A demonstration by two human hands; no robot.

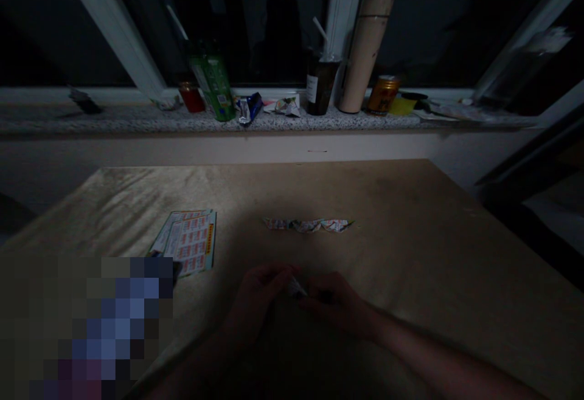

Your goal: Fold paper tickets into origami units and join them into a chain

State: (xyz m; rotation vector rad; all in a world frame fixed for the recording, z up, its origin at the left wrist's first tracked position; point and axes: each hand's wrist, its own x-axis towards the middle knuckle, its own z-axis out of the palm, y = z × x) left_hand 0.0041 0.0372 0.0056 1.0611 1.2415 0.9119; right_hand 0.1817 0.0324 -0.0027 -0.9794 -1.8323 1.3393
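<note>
Folded paper [296, 288] pinched between left hand [258, 295], right hand [340, 304]

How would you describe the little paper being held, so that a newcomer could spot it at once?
Start at the tan table below the windowsill. At its near edge the left hand and right hand meet, pinching a small pale paper between them. Unlike the three folded pieces lying in a row beyond, it is the only one held.
</note>
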